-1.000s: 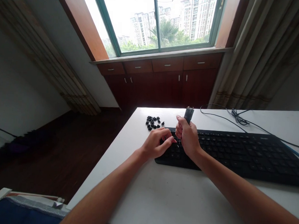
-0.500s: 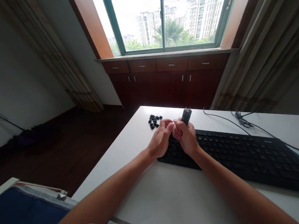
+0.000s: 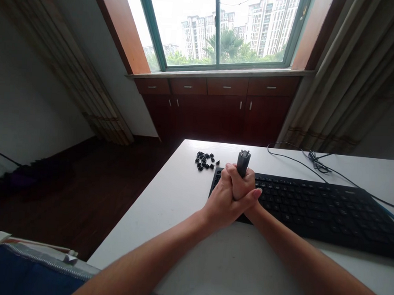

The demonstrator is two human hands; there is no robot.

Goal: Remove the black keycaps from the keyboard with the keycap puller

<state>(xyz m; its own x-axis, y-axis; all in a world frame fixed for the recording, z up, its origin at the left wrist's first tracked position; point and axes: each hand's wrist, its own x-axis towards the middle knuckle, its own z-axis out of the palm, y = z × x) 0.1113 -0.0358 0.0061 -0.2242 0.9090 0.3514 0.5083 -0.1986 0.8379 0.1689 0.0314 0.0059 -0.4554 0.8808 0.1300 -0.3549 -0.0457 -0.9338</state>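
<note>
My right hand [image 3: 245,181] is closed round a black pronged tool [image 3: 243,162] that looks like a keycap puller. The tool stands nearly upright, small prongs at its top; its lower part is hidden in the fist. My left hand [image 3: 221,197] is wrapped round the right fist from the left and front, its thumb crossing the right hand's heel. Both hands are over the left end of a black keyboard [image 3: 299,208], hiding part of it. Several loose black keycaps [image 3: 203,160] lie in a cluster on the white table, left of the keyboard.
Black cable [image 3: 315,160] lies in loops behind the keyboard on the white table [image 3: 168,199]. The table's left edge drops to a dark floor. A dark blue zippered item [image 3: 22,270] is at the lower left. Cabinets [image 3: 212,113] under a window stand beyond.
My left hand has gone from meeting the right at the fingertips to clasping round it. Both hands moved slightly towards me, with the tool lower, and more loose keycaps show.
</note>
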